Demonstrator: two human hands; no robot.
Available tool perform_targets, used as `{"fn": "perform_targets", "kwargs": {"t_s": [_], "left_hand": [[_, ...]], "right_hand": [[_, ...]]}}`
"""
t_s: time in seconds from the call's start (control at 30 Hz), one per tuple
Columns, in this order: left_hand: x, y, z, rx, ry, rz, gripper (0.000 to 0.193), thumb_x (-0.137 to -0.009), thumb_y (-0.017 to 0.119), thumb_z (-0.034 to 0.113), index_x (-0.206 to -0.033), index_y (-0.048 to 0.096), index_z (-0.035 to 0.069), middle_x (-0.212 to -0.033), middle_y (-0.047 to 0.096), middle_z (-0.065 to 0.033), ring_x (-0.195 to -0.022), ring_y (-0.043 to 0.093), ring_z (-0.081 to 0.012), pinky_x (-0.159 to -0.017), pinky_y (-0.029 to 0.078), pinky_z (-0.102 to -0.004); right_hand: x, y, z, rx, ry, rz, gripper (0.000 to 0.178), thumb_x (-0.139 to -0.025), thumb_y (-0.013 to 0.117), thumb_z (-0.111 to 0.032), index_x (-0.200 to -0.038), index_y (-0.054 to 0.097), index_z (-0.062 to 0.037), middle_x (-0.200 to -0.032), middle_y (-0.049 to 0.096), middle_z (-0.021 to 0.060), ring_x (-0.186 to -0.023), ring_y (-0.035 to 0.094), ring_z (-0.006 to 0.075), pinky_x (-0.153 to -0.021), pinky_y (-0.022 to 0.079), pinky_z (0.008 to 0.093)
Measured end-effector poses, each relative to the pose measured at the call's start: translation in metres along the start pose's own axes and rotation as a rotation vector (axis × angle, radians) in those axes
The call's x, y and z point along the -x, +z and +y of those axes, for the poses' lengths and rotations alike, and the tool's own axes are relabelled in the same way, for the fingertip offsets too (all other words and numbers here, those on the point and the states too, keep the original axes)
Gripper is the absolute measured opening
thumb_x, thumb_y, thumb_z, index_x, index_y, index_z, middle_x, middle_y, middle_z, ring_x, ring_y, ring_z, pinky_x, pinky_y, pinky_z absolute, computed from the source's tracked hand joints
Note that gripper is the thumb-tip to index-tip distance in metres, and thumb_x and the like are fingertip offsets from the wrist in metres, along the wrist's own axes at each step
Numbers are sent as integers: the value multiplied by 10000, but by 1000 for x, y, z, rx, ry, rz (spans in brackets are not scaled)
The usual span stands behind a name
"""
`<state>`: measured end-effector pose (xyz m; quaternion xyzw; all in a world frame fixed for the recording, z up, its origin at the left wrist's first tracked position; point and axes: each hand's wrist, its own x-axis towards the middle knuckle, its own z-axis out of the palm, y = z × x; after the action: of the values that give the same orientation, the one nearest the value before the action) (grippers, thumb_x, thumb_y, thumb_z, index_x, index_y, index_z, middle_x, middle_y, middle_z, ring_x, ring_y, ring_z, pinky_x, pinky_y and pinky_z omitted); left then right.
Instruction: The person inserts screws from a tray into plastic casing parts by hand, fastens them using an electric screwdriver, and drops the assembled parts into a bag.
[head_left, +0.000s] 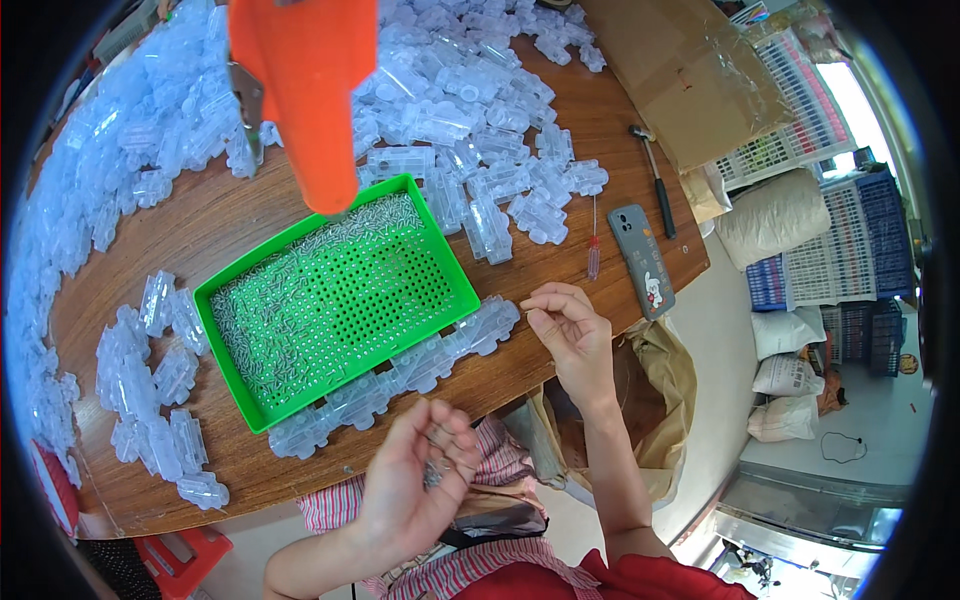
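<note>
My left hand [425, 475] is palm up with its fingers curled around several small metal pins [435, 470]. To the right, my right hand [575, 340] is closed in a pinch, thumb against forefinger; whatever lies between the tips is too small to make out. Just left of those fingertips ends a row of clear plastic parts [400, 370], laid along the table's near edge. Behind the row stands a green perforated tray [330, 395] with many small metal pins [270, 290] lying loose or standing in its holes.
An orange tool [305, 90] hangs over the tray's far side. A big heap of clear plastic parts [160, 110] covers the far left. A phone [640, 262], a black-handled tool [660, 195] and a cardboard box [690, 80] are at right; an open sack [665, 400] stands below the table edge.
</note>
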<state>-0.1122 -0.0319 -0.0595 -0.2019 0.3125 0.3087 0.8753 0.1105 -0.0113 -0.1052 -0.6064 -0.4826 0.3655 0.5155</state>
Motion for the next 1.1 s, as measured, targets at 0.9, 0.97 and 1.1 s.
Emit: {"fn": "perform_targets", "kwargs": {"t_s": [0.9, 0.97, 1.1], "left_hand": [[-28, 18, -10, -123, 19, -143, 465, -1019, 323, 275, -1351, 428, -34, -1397, 471, -150, -1297, 453, -227, -1116, 340, -348], [-34, 13, -10, -102, 21, -235, 534, -1020, 295, 346, -1393, 385, -26, -1433, 431, -143, -1331, 411, -220, -1149, 279, -353], [-40, 7, -7, -62, -10, -309, 582, -1015, 289, 412, -1413, 365, -6, -1458, 403, -127, -1336, 400, -199, -1150, 263, -340]], "right_hand": [[6, 9, -11, 134, -29, 135, 196, -862, 624, 30, -1040, 690, -18, -1029, 620, 74, -867, 593, 118, -771, 485, 239], [15, 10, -36, 229, -94, 77, 165, -839, 636, 31, -975, 701, -37, -996, 600, 69, -887, 576, 145, -753, 468, 249], [29, 7, -65, 492, -264, -187, 198, -737, 711, 11, -915, 710, -76, -969, 591, 49, -849, 520, 194, -715, 438, 289]]}}
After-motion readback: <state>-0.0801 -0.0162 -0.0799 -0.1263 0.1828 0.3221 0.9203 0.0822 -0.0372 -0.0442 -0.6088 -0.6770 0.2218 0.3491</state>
